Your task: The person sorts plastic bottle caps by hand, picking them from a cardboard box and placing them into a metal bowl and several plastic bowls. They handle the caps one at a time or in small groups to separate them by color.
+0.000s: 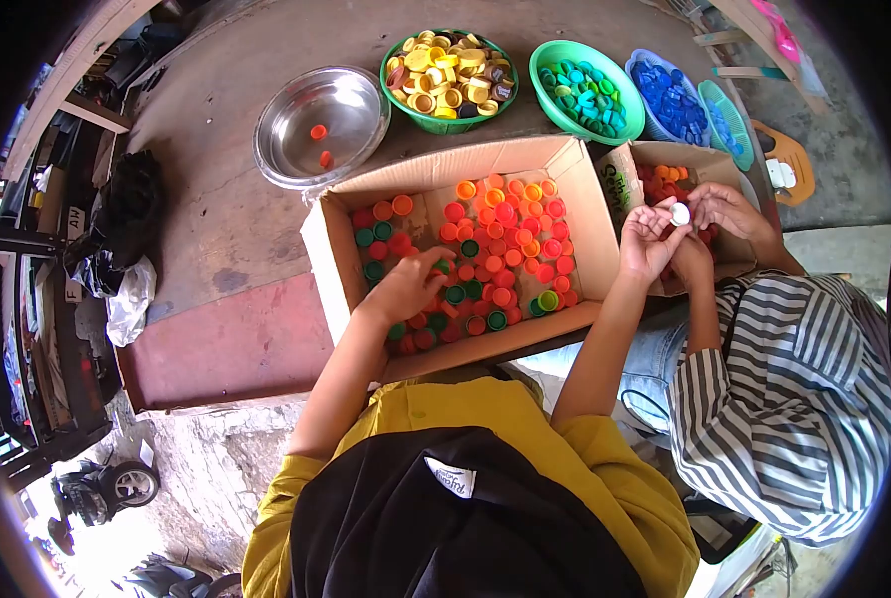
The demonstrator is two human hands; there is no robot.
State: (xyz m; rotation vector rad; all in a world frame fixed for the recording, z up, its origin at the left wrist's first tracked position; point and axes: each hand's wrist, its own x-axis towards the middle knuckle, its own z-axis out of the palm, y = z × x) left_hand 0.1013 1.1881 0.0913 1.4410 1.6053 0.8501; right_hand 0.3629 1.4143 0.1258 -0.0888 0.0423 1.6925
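Observation:
My left hand (405, 286) reaches into a cardboard box (328, 269) of red, orange and green bottle caps. Its fingers are curled round a green bottle cap (444, 267), partly hidden by the fingertips. Over the box's right side, my right hand (651, 241) is raised, palm up, with a white bottle cap (680, 213) at its fingertips. A co-worker's hand (729, 211) is right beside that cap, and the co-worker's other hand (694, 261) is just below. Red caps (505, 212) crowd the box's right part, with dark green caps (469, 248) scattered among them.
Behind the box are a metal basin (276, 149) with a few red-orange caps, and baskets of yellow caps (445, 75), green caps (590, 95) and blue caps (670, 100). A smaller box (690, 154) adjoins on the right, by a co-worker in a striped shirt (784, 389).

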